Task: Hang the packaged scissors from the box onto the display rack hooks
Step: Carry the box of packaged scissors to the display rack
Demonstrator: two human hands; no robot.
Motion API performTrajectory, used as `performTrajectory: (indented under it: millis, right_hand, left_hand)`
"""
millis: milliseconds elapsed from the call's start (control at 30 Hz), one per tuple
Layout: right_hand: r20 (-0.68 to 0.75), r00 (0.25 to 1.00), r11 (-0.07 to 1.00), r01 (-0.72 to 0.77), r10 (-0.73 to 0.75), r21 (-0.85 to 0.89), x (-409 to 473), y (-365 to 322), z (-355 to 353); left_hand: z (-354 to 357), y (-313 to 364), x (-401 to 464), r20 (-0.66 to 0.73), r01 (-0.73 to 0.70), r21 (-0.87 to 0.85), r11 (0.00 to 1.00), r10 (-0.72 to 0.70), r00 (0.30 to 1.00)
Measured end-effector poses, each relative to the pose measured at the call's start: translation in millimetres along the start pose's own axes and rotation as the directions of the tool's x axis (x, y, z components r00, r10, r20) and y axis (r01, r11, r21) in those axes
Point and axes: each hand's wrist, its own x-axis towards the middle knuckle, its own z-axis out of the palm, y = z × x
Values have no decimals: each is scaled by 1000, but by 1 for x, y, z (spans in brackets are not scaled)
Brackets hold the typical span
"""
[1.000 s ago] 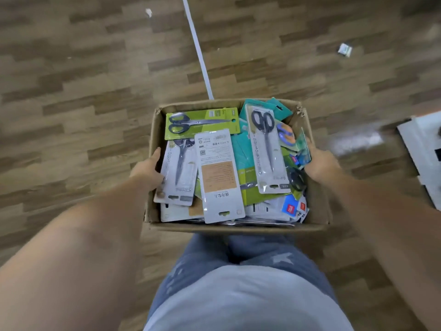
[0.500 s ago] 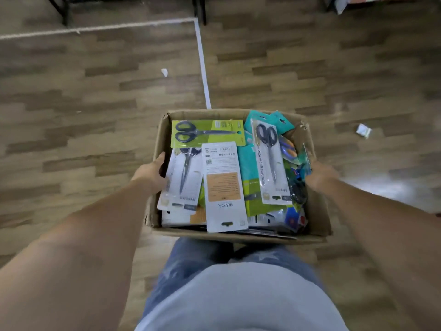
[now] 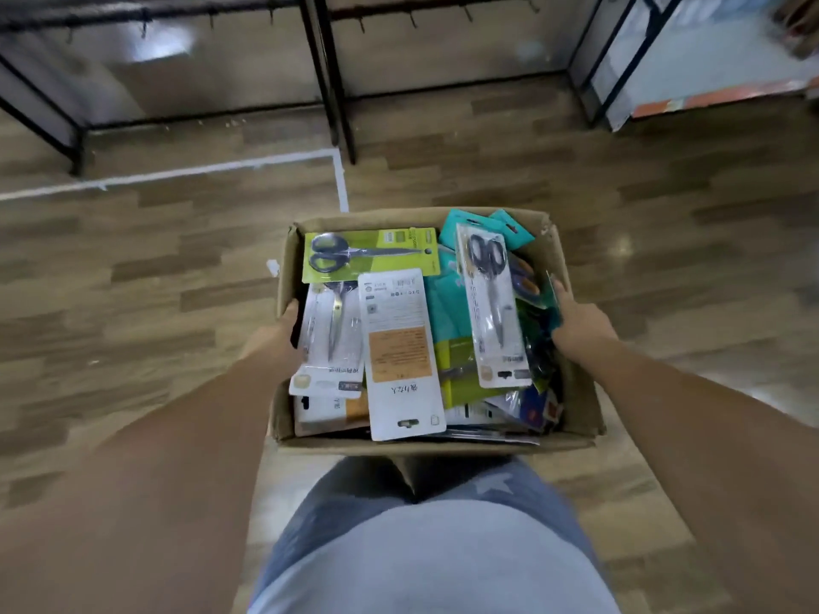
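**A person carries a box full of packaged scissors toward a rack of hooks**

Closest to the viewer are a light grey shirt front and blue jeans, seen from above. Two bare forearms reach forward from either side.

Between them, held in front of the body, is an open cardboard box (image 3: pixel 571 405) crammed with flat retail packs. The left hand (image 3: pixel 277 339) grips the box's left wall, thumb hooked over the rim and lying against a pack inside. The right hand (image 3: pixel 578 323) clasps the right wall, its fingers curled over the edge among the packs.

On top of the pile lie a white card (image 3: pixel 401 352) face down, a clear-fronted pack of silver scissors (image 3: pixel 330 339) just left of it, a lime-green pack of black-handled scissors (image 3: pixel 372 253) lying sideways at the far end, and a long white pack of black-handled scissors (image 3: pixel 489 308) on the right. Teal packs (image 3: pixel 447 299) show underneath.

Beyond the box, the wood-patterned floor (image 3: pixel 133 268) bears a white tape line (image 3: pixel 177 172). Farthest away stands a black metal display rack (image 3: pixel 328 77), with small hooks (image 3: pixel 412 19) along its top bar, blurred.
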Motion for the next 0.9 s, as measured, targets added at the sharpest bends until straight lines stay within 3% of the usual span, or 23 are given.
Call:
performTrajectory:
  millis: [233, 400, 567, 800, 900]
  right_hand:
    - [-26, 999, 999, -26, 27, 28, 165, -26, -136]
    - [4, 999, 999, -36, 36, 30, 270, -38, -189]
    - [-51, 998, 994, -33, 39, 103, 386, -40, -251]
    - [9, 999, 999, 42, -42, -25, 548, -32, -311]
    - [48, 997, 998, 56, -54, -36, 617, -27, -314]
  left_hand:
    - [-103, 119, 138, -54, -7, -77, 997, 3, 999]
    - [-150, 187, 239, -30, -77, 65, 995, 79, 996]
    - [-208, 268, 348, -36, -131, -45, 990, 129, 991]
    - [-216, 346, 477, 12, -62, 64, 996, 62, 998]
    - [-206, 375, 531, 27, -9, 24, 1000, 8, 1000]
